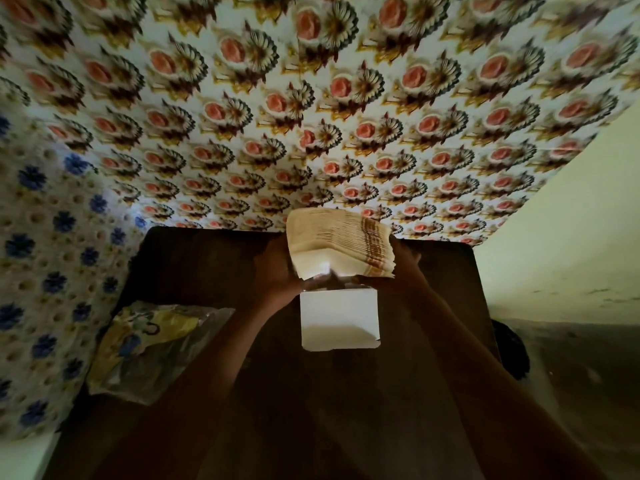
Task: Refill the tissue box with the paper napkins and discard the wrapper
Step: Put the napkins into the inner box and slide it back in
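Most of the frame's upper half is a wall (346, 109) of rose-patterned paper, and below it a dark table (194, 265) fills the centre. At lower left the crumpled wrapper (152, 344) lies on the table, well apart from the white tissue box (339, 318) at centre. Just above the box, the left hand (277, 271) and right hand (403, 268) grip the stack of napkins (341, 244) from either side.
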The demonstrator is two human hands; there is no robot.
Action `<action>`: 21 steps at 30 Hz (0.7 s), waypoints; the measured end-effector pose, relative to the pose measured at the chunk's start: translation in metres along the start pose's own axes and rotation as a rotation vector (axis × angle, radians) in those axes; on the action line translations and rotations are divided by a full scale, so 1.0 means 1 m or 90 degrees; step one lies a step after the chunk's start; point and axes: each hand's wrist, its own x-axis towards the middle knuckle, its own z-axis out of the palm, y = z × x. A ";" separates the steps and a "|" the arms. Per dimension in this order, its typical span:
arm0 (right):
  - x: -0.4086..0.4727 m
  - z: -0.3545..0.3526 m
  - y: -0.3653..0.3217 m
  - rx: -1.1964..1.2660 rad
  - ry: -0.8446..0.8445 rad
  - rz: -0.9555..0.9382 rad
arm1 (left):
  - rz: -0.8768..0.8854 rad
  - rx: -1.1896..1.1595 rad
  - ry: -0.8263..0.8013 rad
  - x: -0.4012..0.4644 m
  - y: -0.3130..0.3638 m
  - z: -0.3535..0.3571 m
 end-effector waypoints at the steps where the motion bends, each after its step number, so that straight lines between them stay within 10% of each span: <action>1: 0.000 0.000 -0.002 -0.001 0.005 -0.022 | -0.011 0.018 0.007 -0.001 0.006 -0.004; 9: -0.005 -0.002 0.011 0.217 0.017 -0.055 | -0.053 0.079 -0.031 0.005 0.000 -0.011; 21: 0.007 -0.016 0.002 -0.017 -0.161 -0.027 | -0.057 0.177 -0.174 0.013 0.012 -0.020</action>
